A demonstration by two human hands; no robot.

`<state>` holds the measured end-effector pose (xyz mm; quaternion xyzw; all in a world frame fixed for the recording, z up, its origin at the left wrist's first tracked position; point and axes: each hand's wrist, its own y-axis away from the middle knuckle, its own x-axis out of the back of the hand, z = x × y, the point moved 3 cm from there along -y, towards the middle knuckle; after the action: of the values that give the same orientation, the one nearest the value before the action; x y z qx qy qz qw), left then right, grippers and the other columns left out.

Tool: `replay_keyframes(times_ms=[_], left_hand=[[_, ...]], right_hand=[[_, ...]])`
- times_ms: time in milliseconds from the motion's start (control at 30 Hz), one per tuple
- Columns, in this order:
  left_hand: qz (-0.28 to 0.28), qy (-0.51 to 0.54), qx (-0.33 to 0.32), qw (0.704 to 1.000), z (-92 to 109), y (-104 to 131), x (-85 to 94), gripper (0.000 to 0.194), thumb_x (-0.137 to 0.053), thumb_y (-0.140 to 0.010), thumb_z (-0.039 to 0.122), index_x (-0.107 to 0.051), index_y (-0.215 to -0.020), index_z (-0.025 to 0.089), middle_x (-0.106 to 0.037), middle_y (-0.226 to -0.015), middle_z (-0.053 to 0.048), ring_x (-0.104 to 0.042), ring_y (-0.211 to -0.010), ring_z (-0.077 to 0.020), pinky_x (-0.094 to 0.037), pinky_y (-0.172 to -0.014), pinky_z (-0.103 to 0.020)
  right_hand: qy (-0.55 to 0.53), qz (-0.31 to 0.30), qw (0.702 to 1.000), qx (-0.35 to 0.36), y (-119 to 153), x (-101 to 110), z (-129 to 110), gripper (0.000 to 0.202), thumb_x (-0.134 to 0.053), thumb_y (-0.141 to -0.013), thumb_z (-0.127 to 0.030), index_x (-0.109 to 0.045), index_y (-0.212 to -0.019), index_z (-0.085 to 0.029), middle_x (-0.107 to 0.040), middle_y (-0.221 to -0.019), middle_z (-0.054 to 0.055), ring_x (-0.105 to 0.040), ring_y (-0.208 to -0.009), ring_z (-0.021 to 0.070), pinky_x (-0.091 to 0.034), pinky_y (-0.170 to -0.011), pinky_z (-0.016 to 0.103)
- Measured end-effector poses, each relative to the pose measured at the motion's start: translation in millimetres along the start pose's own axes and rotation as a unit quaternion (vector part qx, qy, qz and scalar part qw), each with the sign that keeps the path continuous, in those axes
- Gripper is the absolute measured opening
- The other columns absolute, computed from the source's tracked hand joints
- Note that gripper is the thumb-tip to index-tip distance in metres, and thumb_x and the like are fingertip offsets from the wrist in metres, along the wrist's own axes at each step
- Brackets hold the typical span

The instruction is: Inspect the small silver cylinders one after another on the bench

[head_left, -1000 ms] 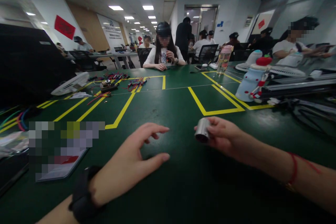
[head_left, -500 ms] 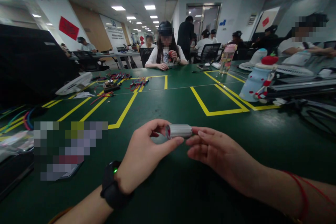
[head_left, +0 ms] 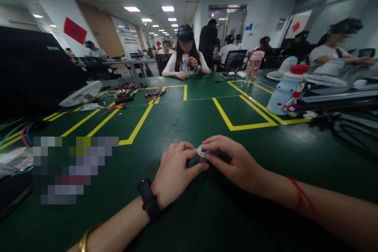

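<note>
A small silver metal cylinder is upright between my hands above the near middle of the green table, its round end facing up. My left hand holds its side between thumb and fingers. From the right, my right hand pinches the top end with thumb and index finger. The cylinder's lower part is partly hidden by my fingers, and whether its base touches the table is hard to tell.
Wire bundles and a white fan lie at the back left. A blue bottle and a clear bottle stand at the right. Across the table sits a person. Black equipment occupies the right edge.
The cylinder has turned from lying sideways to upright. My right hand has moved up and left onto its top; my left hand has shifted its hold along the side.
</note>
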<state>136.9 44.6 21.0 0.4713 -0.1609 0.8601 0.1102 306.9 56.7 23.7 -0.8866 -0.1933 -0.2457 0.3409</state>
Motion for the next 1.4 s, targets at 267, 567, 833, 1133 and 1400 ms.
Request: replay_keyframes(times_ms=[267,567,833,1133,1400], left_hand=[[0.054,0.169,-0.017,0.984,5,-1,18.2,0.027,-0.059,-0.088,0.036,-0.066,-0.113,0.03,-0.059,-0.117,-0.003,-0.055,-0.109,-0.0213,-0.042,-0.096,-0.04],[0.131,0.18,0.026,0.975,5,-10,25.8,0.017,-0.059,-0.086,0.033,-0.072,-0.089,0.022,-0.067,-0.093,-0.002,-0.061,-0.084,-0.0173,-0.046,-0.077,-0.03],[0.041,0.097,0.057,0.993,-14,-2,5.8,0.009,-0.068,-0.079,0.03,-0.076,-0.083,0.03,-0.073,-0.094,0.001,-0.063,-0.094,-0.0237,-0.044,-0.087,-0.041],[0.038,0.11,0.063,0.991,-24,7,27.7,0.029,-0.058,-0.085,0.042,-0.069,-0.109,0.029,-0.068,-0.111,-0.003,-0.062,-0.097,-0.0227,-0.049,-0.084,-0.037],[0.146,0.244,0.195,0.939,-112,62,67.8,0.033,-0.057,-0.086,0.048,-0.066,-0.107,0.024,-0.065,-0.084,0.0,-0.06,-0.076,-0.0179,-0.048,-0.067,-0.027]], right_hand=[[-0.055,-0.037,0.989,-0.131,7,-13,17,0.071,-0.068,-0.078,-0.028,-0.03,-0.137,-0.024,-0.059,-0.12,0.003,-0.056,-0.11,0.0115,-0.046,-0.098,0.031],[-0.033,-0.055,0.99,-0.129,6,-14,16,0.059,-0.065,-0.079,-0.027,-0.038,-0.131,-0.026,-0.059,-0.117,0.001,-0.057,-0.106,0.0103,-0.046,-0.095,0.028],[0.013,-0.04,0.991,-0.128,9,-11,18,0.049,-0.062,-0.08,-0.028,-0.047,-0.126,-0.025,-0.057,-0.12,0.001,-0.055,-0.105,0.0101,-0.046,-0.094,0.027],[-0.087,0.014,0.976,-0.197,6,15,21,0.053,-0.064,-0.079,-0.038,-0.047,-0.127,-0.021,-0.059,-0.118,0.006,-0.06,-0.101,0.013,-0.051,-0.09,0.028],[0.322,0.171,0.871,-0.328,86,183,93,0.061,-0.062,-0.075,-0.055,-0.05,-0.127,-0.026,-0.061,-0.111,0.012,-0.062,-0.084,0.0214,-0.052,-0.073,0.037]])
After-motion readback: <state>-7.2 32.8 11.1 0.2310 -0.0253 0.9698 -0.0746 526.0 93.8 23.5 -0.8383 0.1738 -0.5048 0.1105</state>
